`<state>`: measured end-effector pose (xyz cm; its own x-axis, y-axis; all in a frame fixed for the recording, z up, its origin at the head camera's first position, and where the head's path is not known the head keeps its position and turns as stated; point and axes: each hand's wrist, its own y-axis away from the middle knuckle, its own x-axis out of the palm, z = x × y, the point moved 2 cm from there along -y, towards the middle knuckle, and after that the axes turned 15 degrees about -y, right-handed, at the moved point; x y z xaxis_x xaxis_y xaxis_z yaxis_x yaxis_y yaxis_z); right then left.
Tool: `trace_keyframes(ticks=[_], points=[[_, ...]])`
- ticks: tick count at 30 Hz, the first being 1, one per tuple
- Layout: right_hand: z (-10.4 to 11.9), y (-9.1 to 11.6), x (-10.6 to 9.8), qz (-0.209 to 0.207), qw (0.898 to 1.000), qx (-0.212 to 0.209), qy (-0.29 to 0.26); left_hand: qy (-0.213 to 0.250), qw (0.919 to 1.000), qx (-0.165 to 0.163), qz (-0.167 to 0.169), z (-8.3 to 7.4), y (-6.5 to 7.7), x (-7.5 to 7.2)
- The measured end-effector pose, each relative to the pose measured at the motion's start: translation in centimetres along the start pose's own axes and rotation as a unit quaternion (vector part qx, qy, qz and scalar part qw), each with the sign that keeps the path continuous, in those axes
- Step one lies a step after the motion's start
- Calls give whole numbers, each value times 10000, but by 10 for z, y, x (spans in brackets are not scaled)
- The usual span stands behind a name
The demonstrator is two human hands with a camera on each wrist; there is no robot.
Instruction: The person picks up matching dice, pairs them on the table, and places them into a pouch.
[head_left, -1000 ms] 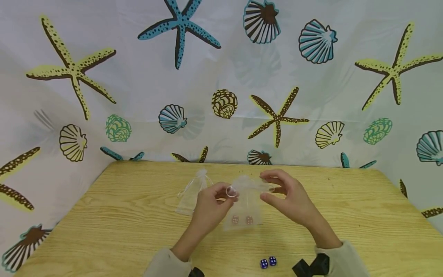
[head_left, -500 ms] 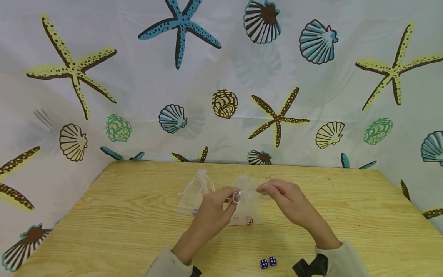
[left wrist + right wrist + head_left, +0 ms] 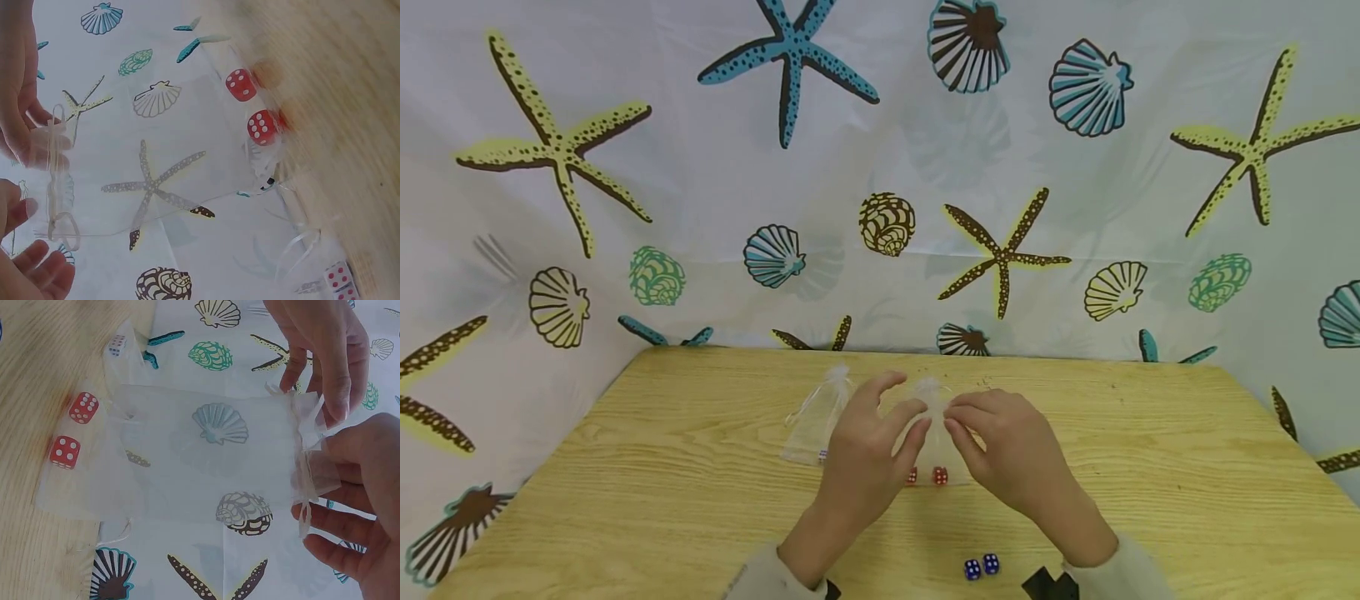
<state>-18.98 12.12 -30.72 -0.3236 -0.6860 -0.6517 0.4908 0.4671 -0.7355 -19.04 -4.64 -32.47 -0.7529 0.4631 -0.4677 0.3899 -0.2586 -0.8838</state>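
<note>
My right hand [image 3: 1011, 442] pinches the mouth of a sheer white organza drawstring pouch [image 3: 175, 450], which hangs between both hands. No dice show inside it. Beside that mouth, my left hand [image 3: 868, 450] has its thumb and fingers spread apart, close to a ribbon loop [image 3: 65, 231]. Through the fabric and below it, two red dice [image 3: 65, 452] show in another sheer pouch [image 3: 951, 454] lying on the table. In the head view the held pouch is faint and partly hidden by the hands.
Two blue dice [image 3: 973, 570] lie on the wooden table [image 3: 700, 500] near the front. Left of the hands lies a further tied pouch [image 3: 805, 429] with white dice. A shell-and-starfish cloth [image 3: 880, 158] hangs behind the table.
A clear ring-like loop at the left fingertips is no longer seen there. My left fingers have spread apart, while my right hand has moved left, closer to the left one.
</note>
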Motion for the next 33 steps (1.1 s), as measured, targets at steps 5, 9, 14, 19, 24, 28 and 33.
trace_keyframes(ticks=[5, 9, 14, 19, 24, 28, 33], points=[[4, 2, 4, -69, 9993, -246, 269, -202, 9983, -347, 417, -4, 6, 1], [5, 4, 6, -51, 9993, -97, 357, -203, 9966, -408, 692, -6, 10, 2], [4, 5, 10, -89, 9992, 151, 347, -363, 9945, -353, 916, -7, 10, 3], [4, 6, 12, -49, 9990, 328, 309, -336, 9917, -310, 1199, -8, 9, 4], [3, 6, 10, 208, 9978, 603, 185, -361, 9904, -154, 1322, -7, 8, 4], [3, 9, 4, 238, 9970, 727, -107, -413, 9885, -75, 1451, -7, 8, 6], [2, 22, -5, -39, 9975, 512, -483, -474, 9851, -57, 1653, -6, 8, 6]])
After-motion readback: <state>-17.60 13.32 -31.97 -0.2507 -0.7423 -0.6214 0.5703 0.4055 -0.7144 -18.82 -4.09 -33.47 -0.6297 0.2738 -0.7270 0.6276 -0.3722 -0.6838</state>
